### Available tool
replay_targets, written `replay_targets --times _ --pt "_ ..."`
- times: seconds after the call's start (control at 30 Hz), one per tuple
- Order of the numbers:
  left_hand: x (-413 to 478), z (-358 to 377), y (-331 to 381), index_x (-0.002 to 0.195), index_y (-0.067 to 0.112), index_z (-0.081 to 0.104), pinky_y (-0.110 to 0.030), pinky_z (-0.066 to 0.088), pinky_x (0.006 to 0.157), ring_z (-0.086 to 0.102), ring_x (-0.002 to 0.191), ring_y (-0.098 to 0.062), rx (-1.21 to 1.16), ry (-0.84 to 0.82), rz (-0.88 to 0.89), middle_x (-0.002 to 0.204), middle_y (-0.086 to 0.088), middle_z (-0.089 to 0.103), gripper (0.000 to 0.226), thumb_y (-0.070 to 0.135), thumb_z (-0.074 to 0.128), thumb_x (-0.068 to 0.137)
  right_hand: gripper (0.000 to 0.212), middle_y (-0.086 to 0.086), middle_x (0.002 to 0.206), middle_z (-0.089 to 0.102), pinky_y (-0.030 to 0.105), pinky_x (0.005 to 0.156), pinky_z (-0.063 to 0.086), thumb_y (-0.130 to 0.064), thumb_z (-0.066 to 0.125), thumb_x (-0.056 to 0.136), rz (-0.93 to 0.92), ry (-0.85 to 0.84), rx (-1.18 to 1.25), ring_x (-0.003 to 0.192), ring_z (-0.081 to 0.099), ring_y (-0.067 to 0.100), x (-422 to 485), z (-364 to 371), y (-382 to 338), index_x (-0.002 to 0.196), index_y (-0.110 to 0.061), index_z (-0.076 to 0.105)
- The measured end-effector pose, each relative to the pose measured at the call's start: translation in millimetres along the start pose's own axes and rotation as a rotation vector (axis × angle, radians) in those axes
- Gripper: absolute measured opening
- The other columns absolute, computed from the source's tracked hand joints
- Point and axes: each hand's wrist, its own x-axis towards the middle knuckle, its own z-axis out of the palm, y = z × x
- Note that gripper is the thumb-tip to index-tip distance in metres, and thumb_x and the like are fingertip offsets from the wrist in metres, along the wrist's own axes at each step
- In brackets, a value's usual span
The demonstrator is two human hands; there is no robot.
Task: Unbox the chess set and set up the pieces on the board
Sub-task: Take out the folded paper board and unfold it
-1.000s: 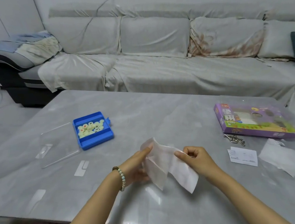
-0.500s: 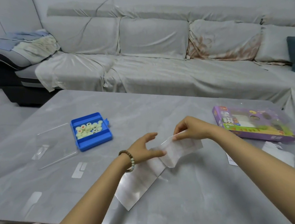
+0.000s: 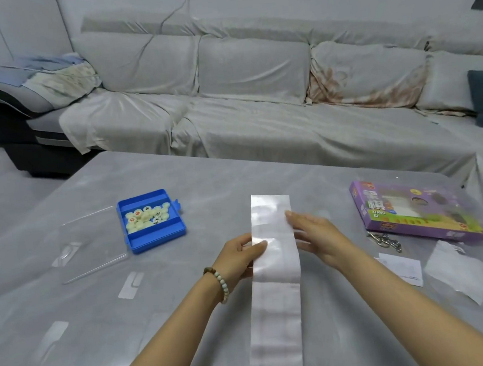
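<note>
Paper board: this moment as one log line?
paper board: folded strip on table | left hand: grips edge | right hand: open, touching edge | pieces: in blue tray

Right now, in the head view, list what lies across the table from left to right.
clear plastic lid → blue plastic tray of pale round pieces → left hand → long white folded sheet → right hand → purple cardboard box

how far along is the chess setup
Done: the blue tray is out of the purple box, open, its clear lid beside it. In hand: the left hand pinches the folded board sheet; the right hand touches it, fingers straight. Left: unfold it, then place the pieces, now in the tray.
</note>
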Motion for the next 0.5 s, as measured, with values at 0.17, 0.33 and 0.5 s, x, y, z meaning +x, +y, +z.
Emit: replay_targets --times 0.17,0.33,0.5 --pt "-9 0 3 0.098 0.020 0.067 -0.025 0.057 0.067 0.069 0.083 -0.016 0.039 0.107 0.049 0.096 -0.004 0.071 0.018 0.032 0.058 0.090 0.025 0.011 0.095 0.073 0.025 0.077 0.054 -0.027 0.068 0.083 -0.031 -0.002 0.049 0.089 0.070 0.021 -5 7 17 0.096 -0.005 0.071" --pt "-12 -4 15 0.102 0.014 0.067 -0.020 0.053 0.056 0.069 0.076 -0.015 -0.068 0.262 0.096 0.094 -0.005 0.071 0.023 0.030 0.053 0.092 0.025 0.010 0.093 0.074 0.018 0.070 0.054 -0.025 0.064 0.087 -0.064 -0.043 0.040 0.088 0.070 0.018 -16 13 15 0.096 -0.003 0.071" --pt "-14 2 16 0.096 0.012 0.069 -0.017 0.052 0.055 0.068 0.073 -0.012 -0.073 0.329 0.131 0.088 -0.002 0.071 0.018 0.026 0.060 0.088 0.016 0.004 0.102 0.071 0.017 0.070 0.053 -0.018 0.065 0.087 -0.173 0.066 -0.038 0.092 0.068 0.017 -23 20 18 0.101 -0.010 0.068"
